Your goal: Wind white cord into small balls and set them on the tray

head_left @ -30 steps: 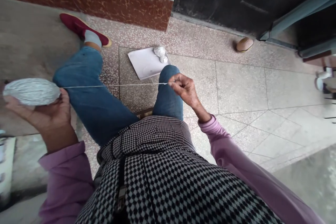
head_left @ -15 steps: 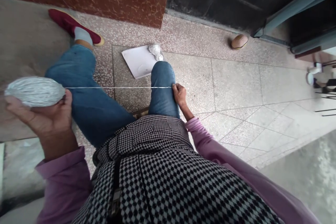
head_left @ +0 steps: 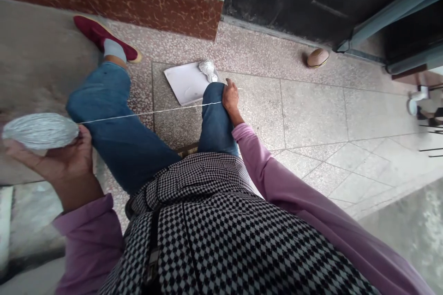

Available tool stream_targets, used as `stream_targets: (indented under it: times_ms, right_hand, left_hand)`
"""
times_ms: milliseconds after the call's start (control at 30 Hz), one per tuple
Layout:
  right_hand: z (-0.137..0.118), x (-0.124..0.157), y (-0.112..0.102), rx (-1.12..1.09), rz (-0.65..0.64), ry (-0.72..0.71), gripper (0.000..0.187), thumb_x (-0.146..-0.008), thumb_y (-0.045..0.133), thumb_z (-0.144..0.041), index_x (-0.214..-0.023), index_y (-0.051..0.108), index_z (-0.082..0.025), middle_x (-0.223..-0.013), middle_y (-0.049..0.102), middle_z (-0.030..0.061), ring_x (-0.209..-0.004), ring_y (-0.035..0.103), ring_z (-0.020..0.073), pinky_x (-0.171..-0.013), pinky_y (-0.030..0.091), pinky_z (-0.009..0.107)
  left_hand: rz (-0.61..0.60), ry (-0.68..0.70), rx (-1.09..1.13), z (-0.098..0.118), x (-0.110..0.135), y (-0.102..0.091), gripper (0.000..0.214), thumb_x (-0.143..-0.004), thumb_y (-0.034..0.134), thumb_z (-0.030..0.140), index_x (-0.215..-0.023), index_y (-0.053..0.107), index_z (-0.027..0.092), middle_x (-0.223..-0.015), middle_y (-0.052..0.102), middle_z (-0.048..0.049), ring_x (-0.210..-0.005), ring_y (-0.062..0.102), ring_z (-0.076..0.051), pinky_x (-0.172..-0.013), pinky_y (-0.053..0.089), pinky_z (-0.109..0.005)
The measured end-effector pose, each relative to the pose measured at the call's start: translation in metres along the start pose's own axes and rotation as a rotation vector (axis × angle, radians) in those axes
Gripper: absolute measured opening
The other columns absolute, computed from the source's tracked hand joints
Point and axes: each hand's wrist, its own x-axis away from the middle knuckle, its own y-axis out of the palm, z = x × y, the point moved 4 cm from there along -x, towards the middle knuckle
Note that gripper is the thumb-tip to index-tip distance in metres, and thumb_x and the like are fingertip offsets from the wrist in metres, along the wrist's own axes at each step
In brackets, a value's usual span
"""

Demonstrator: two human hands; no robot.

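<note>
A pale oval skein (head_left: 40,131) trails one straight thread (head_left: 152,112).

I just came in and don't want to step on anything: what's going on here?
A person's left hand holds up an oval bundle of white string. A single strand stretches from it, nearly straight, across the legs to the right hand at the right knee. On the floor near that knee lies a flat white piece with a smaller clump of white string at its edge.
</note>
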Motion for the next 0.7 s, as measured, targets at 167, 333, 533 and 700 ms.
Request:
stream_targets:
  times_ms: [167, 333, 533, 700]
  right_hand:
    - [-0.015, -0.032, 0.001, -0.058, 0.039, -0.046, 0.063, -0.134, 0.040, -0.023, -0.190, 0.065, -0.009, -0.181, 0.076, 0.0305, -0.176, 0.067, 0.0468, -0.148, 0.057, 0.069]
    - [-0.016, -0.057, -0.013, 0.104, -0.088, -0.151, 0.054, -0.133, 0.054, -0.020, -0.180, 0.078, -0.008, -0.176, 0.082, 0.0274, -0.169, 0.075, 0.0416, -0.147, 0.059, 0.058]
    - [0.041, -0.038, -0.070, 0.117, 0.047, -0.170, 0.062, -0.123, 0.062, -0.010, -0.182, 0.079, -0.011, -0.179, 0.081, 0.0272, -0.169, 0.079, 0.0425, -0.148, 0.062, 0.060]
    - [0.020, 0.027, -0.059, -0.092, 0.077, -0.370, 0.055, -0.130, 0.055, -0.014, -0.178, 0.081, -0.016, -0.180, 0.082, 0.0197, -0.169, 0.079, 0.0349, -0.146, 0.066, 0.056]
  left_hand:
    - [0.006, -0.021, -0.112, 0.006, 0.006, -0.007, 0.131, -0.021, 0.089, 0.115, -0.124, 0.058, 0.039, -0.187, 0.072, -0.0095, -0.189, 0.055, -0.049, -0.164, 0.032, -0.066]
    - [0.027, -0.041, -0.032, 0.010, 0.015, -0.006, 0.127, -0.018, 0.098, 0.107, -0.118, 0.058, 0.039, -0.177, 0.080, -0.0059, -0.193, 0.050, -0.046, -0.164, 0.032, -0.062]
    - [-0.082, -0.092, -0.107, 0.013, 0.026, 0.003, 0.149, -0.016, 0.097, 0.115, -0.138, 0.056, 0.041, -0.217, 0.038, -0.0046, -0.204, 0.027, -0.035, -0.167, 0.025, -0.053]
    - [-0.082, -0.081, -0.238, 0.007, 0.023, -0.004, 0.129, -0.042, 0.076, 0.122, -0.138, 0.054, 0.039, -0.216, 0.039, -0.0034, -0.205, 0.026, -0.040, -0.163, 0.033, -0.068]
